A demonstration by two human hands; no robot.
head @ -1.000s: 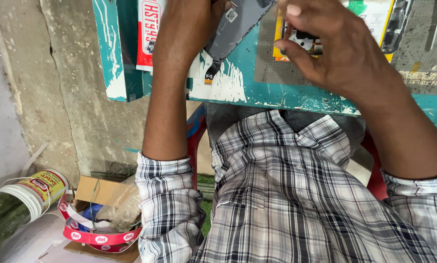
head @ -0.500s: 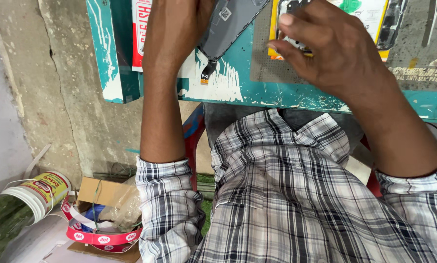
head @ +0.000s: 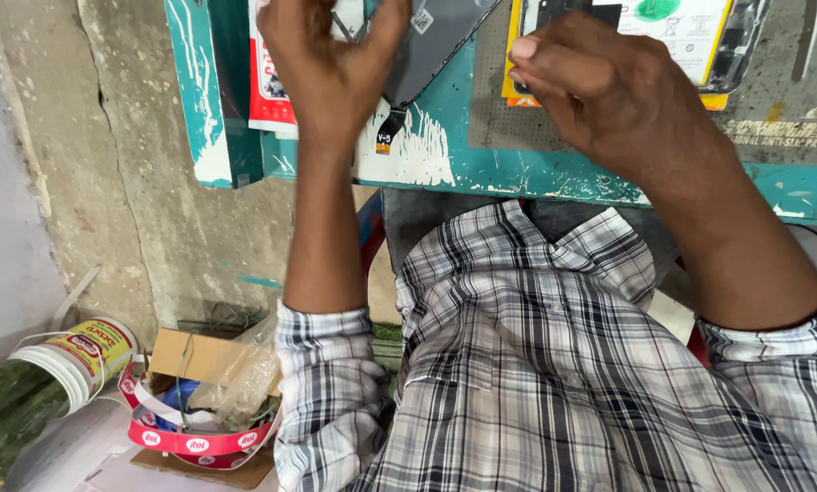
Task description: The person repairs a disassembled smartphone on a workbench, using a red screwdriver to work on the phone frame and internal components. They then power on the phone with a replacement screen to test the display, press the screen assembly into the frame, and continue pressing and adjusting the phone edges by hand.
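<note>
While I sit at a chipped teal workbench (head: 518, 173), my left hand (head: 331, 68) is raised at its near edge, fingers curled around the lower end of a dark grey phone panel (head: 440, 46), which tilts up and away to the right with the back of my hand toward the camera. A short black flex ribbon (head: 388, 128) hangs from the panel's near corner, dangling over a white scuffed patch of the bench. My right hand (head: 609, 96) is to the right of it, knuckles up and fingers bent in a loose clench over a yellow-edged card pack (head: 682, 36) that lies on a grey anti-slip mat (head: 773, 118); whether those fingers grip anything I cannot tell, as they are folded out of sight. The two hands are near each other but apart. A red and white packet (head: 270, 87) leans at the bench's left end, just left of my left wrist. Both forearms are bare to the rolled cuffs of my grey checked shirt (head: 536, 364), which fills the near right of the scene. Down on the floor at near left lies a white plastic tub (head: 76, 360) on its side, and beside it a small cardboard box (head: 199, 360) stuffed with clear plastic wrap and looped with red and white tape, against a cracked concrete wall (head: 90, 164).
</note>
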